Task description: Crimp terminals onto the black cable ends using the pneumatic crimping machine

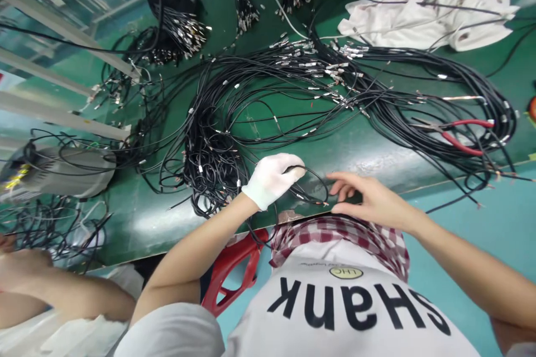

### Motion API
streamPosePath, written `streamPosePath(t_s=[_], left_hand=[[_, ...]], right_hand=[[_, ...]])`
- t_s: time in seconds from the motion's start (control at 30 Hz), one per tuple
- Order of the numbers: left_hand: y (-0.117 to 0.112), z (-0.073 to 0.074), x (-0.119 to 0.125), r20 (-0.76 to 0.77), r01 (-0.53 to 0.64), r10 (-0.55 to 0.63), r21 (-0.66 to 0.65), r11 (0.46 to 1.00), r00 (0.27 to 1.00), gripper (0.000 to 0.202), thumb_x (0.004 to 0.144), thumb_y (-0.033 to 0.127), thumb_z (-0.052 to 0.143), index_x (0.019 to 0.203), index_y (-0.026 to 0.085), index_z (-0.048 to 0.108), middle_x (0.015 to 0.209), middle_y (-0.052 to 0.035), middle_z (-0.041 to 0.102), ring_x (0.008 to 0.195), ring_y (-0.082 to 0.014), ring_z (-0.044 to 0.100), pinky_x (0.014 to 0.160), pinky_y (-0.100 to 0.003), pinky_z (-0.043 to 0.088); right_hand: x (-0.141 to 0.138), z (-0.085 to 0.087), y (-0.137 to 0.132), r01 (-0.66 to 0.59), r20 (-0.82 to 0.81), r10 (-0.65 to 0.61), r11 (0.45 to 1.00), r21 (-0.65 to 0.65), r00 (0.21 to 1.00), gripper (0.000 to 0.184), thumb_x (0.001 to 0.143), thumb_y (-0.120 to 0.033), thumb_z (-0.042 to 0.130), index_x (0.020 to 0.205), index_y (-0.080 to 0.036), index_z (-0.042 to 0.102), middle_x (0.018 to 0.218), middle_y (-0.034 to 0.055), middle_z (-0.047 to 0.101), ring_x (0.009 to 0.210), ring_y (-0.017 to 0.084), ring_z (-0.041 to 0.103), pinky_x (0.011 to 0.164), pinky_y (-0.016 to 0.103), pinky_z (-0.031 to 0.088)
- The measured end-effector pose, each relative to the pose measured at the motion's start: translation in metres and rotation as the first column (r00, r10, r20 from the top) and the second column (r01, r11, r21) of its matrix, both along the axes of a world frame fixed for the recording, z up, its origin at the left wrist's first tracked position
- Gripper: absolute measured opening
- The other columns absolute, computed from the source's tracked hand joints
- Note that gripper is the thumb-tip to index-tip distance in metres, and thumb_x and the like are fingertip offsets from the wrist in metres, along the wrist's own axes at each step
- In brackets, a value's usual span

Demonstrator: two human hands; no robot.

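My left hand [272, 178], in a white glove, is closed on a thin black cable [312, 175] that curls in a small loop over the front edge of the green table [360, 150]. My bare right hand [368, 201] sits just to the right of the loop, fingers spread, with its fingertips at the cable's metal-tipped end [323, 202]. Whether it pinches the end is not clear. Behind both hands lies a big tangle of black cables with metal connectors [259, 106].
Red-handled pliers [464, 135] lie on cable coils at the right. A white cloth [427, 11] sits at the back right, and a grey machine [62, 172] at the left edge. Below are a red stool [230, 270] and another person's arm [50, 284].
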State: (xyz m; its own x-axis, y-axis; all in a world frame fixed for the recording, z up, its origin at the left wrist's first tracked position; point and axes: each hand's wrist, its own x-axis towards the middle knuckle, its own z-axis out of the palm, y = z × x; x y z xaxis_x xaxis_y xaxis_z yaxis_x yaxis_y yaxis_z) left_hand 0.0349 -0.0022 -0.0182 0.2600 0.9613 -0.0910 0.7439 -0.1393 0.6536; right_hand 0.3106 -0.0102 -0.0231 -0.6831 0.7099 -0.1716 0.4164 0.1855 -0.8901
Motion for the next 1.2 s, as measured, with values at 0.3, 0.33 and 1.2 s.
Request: streamPosePath(t_s=[0.3, 0.33, 1.2], left_hand=[[0.004, -0.019, -0.017, 0.197, -0.01, 0.051, -0.202, 0.979, 0.979, 0.043, 0.089, 0.038, 0.061, 0.127, 0.018, 0.063, 0.11, -0.0049, 0.072, 0.093, -0.0171, 0.067, 0.089, -0.029, 0.052], [0.002, -0.018, -0.024, 0.163, -0.008, 0.041, -0.2, 0.98, 0.986, 0.048, 0.087, 0.038, 0.064, 0.13, 0.018, 0.062, 0.109, -0.0042, 0.071, 0.091, -0.0166, 0.066, 0.088, -0.029, 0.052], [-0.04, 0.001, -0.066, -0.019, 0.348, -0.348, -0.02, 0.937, 0.937, 0.021, 0.097, 0.023, 0.055, 0.095, 0.023, 0.076, 0.089, -0.004, 0.067, 0.088, -0.0172, 0.06, 0.084, -0.031, 0.047]], right_hand=[[-0.033, -0.031, -0.003, 0.196, -0.142, -0.239, 0.944, -0.264, 0.96, 0.038, 0.091, -0.042, 0.067, 0.124, -0.025, 0.059, 0.086, 0.0017, 0.071, 0.072, 0.019, 0.071, 0.074, 0.037, 0.058], [-0.033, -0.033, -0.001, 0.207, -0.16, -0.261, 0.935, -0.289, 0.952, 0.041, 0.091, -0.042, 0.067, 0.126, -0.024, 0.057, 0.085, 0.0017, 0.071, 0.073, 0.019, 0.072, 0.076, 0.037, 0.058], [-0.043, -0.021, -0.019, 0.019, -0.077, -0.016, 0.999, 0.034, 0.997, 0.056, 0.087, -0.04, 0.074, 0.138, -0.026, 0.056, 0.116, 0.0065, 0.066, 0.093, 0.018, 0.064, 0.075, 0.031, 0.053]])
